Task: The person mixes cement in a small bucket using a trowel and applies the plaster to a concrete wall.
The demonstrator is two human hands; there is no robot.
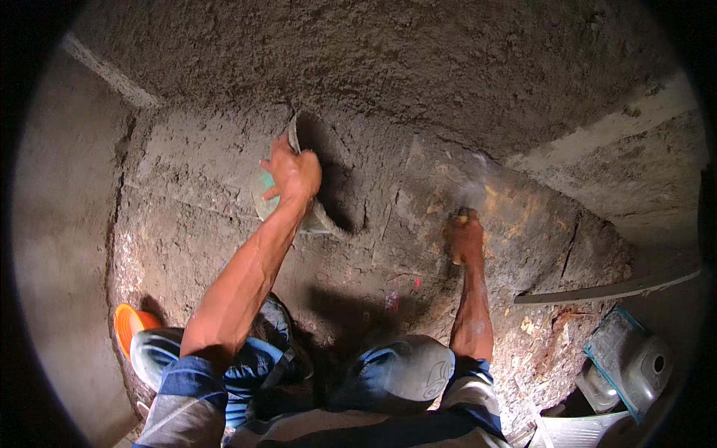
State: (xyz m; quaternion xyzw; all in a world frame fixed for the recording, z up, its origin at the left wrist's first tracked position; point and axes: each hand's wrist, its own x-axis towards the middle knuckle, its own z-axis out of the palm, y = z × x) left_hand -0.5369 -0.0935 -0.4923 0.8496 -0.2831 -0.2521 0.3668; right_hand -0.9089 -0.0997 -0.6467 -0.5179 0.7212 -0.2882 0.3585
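My left hand (295,175) grips a cement-crusted pail (323,216) with a greenish patch on its outside. The pail is tipped over on its side, low against the grey, mortar-smeared surface, and shade fills its mouth. My right hand (467,243) is further right, closed around a small tool with a yellowish handle (462,219). Motion smears the tool's far end, so its kind cannot be made out. Beyond that hand lies a smoother damp patch (508,205) with yellowish stains.
Rough mortar (358,60) covers the far side. An orange bucket (134,325) sits by my left leg. At right are a curved strip (605,290), a turquoise-edged grey object (627,355) and a pale ribbed object (579,431). A plain wall (63,246) bounds the left.
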